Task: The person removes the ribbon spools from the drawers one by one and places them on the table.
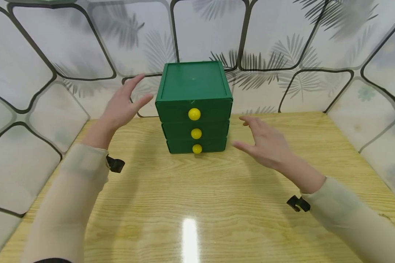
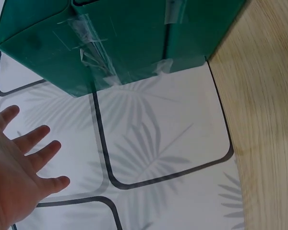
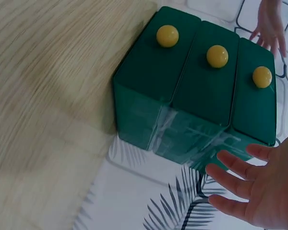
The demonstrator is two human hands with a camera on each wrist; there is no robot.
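Note:
A green three-drawer box (image 1: 193, 83) stands on the wooden table near the back wall, its drawers shut. Each drawer front carries a round yellow knob (image 1: 194, 114). To the left of the box my left hand (image 1: 121, 106) hovers with fingers spread, apart from it. My right hand (image 1: 266, 142) is held to the right of the box, fingers apart and slightly bent, holding nothing. Clear tape (image 2: 98, 52) runs across the box's side seams in the left wrist view. In the right wrist view, the fingers of my right hand overlap the box's lower corner.
The wood-grain table top (image 1: 158, 197) stretches in front of the box, with a bright light reflection near its front. Patterned walls (image 1: 210, 33) with leaf prints and dark outlines enclose the back and both sides. A black strap clip (image 1: 115, 164) hangs at my left cuff.

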